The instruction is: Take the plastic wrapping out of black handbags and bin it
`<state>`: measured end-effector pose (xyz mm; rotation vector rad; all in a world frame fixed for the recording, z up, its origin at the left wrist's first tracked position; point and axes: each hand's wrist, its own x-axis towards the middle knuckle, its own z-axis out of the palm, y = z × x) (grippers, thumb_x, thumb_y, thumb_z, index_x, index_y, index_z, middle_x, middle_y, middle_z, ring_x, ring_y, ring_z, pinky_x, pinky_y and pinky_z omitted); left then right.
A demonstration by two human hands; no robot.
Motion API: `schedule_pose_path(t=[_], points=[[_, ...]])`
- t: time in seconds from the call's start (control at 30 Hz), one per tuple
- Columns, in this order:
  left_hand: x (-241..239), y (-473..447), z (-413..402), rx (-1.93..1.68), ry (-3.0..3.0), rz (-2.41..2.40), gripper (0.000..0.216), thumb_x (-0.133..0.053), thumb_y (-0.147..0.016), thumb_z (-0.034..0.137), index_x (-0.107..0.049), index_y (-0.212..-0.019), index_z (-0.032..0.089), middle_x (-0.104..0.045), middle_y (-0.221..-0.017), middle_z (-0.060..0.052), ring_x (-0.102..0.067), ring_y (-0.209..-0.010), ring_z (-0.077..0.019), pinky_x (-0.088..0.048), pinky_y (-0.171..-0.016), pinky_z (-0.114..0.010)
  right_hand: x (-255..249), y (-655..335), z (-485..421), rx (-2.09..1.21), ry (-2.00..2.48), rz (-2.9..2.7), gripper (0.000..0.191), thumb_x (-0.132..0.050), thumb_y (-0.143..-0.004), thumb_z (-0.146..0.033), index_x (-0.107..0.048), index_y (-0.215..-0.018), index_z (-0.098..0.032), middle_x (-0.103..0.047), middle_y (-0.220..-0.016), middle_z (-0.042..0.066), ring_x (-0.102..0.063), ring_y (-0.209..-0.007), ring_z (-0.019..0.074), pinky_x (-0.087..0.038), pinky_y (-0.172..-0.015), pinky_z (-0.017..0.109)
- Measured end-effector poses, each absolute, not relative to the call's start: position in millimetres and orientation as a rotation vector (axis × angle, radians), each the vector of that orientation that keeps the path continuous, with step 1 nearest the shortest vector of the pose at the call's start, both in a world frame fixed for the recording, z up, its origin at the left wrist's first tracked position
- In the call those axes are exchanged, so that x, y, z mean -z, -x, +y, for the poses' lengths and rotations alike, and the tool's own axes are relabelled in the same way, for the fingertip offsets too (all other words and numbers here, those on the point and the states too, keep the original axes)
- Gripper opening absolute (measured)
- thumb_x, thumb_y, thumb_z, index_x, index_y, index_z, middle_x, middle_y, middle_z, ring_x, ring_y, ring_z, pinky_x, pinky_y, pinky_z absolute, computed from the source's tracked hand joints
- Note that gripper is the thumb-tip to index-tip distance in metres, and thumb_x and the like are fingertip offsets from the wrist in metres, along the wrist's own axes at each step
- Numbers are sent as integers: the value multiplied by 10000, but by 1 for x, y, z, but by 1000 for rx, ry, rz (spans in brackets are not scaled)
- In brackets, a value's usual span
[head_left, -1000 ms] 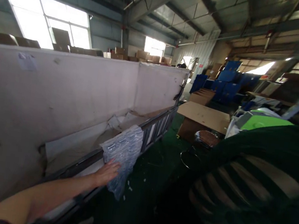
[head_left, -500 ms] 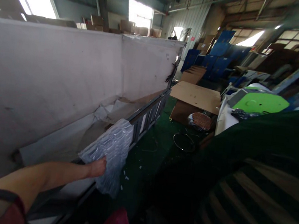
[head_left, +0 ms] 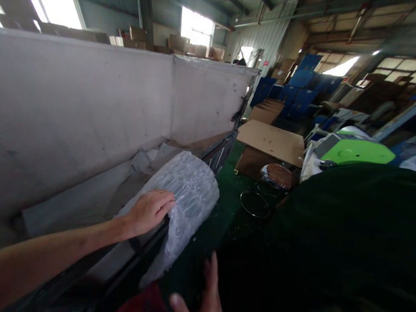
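Note:
My left hand (head_left: pixel 152 212) is closed on the near edge of a sheet of clear bubble wrap (head_left: pixel 196 187). The wrap drapes over the dark metal rail (head_left: pixel 219 150) of a low frame, and its lower corner hangs towards the floor. Low in the middle of the view, my right hand (head_left: pixel 203 303) is raised with thumb and fingers apart, holding nothing. It is to the right of the hanging wrap and not touching it. A dark red cloth-like thing (head_left: pixel 147 309) shows at the bottom edge beside it.
A tall whitish panel (head_left: pixel 86 107) stands behind the rail on the left. Flattened cardboard (head_left: pixel 271 142), a round woven seat (head_left: pixel 279 176) and a metal ring (head_left: pixel 255 204) lie ahead on the green floor. Close on the right is a large dark green form (head_left: pixel 357 233); a bright green panel (head_left: pixel 358 152) stands beyond.
The bubble wrap has been lifted and spread to the right over the rail, with my left hand moving up and right. My right hand has come into view at the bottom.

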<state>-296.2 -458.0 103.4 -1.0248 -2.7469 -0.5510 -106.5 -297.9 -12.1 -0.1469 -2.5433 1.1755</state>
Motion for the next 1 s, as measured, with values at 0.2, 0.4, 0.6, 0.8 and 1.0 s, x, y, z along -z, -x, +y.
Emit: schedule_pose_path(t=[0.2, 0.4, 0.6, 0.8, 1.0], points=[[-142, 270, -443, 469, 859, -2571, 309, -351, -971, 284, -492, -712, 191, -558, -682, -11, -543, -696, -162, -380, -688, -279, -2, 195, -347, -1356, 268, -2344, 941, -582, -813, -486, -119, -1491, -26, -284, -1506, 293, -341, -1376, 399, -424, -1033, 551], [-174, 275, -493, 457, 757, -2748, 322, -369, -943, 340, -494, -685, 193, -533, -640, 16, -525, -636, -138, -335, -625, -250, 10, 193, -252, -1353, 142, -2605, 324, -428, -883, -414, -664, -875, -191, -687, -743, 59, -658, -684, 220, -496, -631, 296], [-183, 322, -548, 522, 691, -2956, 335, -395, -921, 329, -488, -642, 170, -521, -598, 28, -489, -586, -105, -305, -586, -215, -10, 165, -213, -1305, -9, -2811, 244, -494, -849, -409, -606, -748, -217, -614, -657, -4, -561, -615, 169, -389, -587, 273], [-175, 320, -511, 350, 855, -2788, 235, -409, -921, 233, -615, -865, 135, -654, -874, -41, -596, -864, -188, -436, -840, -313, -51, 152, -198, -1905, 91, -2775, 154, -603, -741, -343, -603, -780, -194, -597, -715, -18, -535, -673, 151, -392, -610, 252], [-141, 239, -394, 602, 1777, -2692, 487, -716, -750, 325, -579, -1195, 184, -673, -1107, -76, -616, -1007, -252, -460, -864, -345, -105, 142, -197, -2347, 59, -2563, 342, -716, -676, -449, -621, -837, -163, -598, -727, -15, -515, -656, 131, -422, -625, 251]])
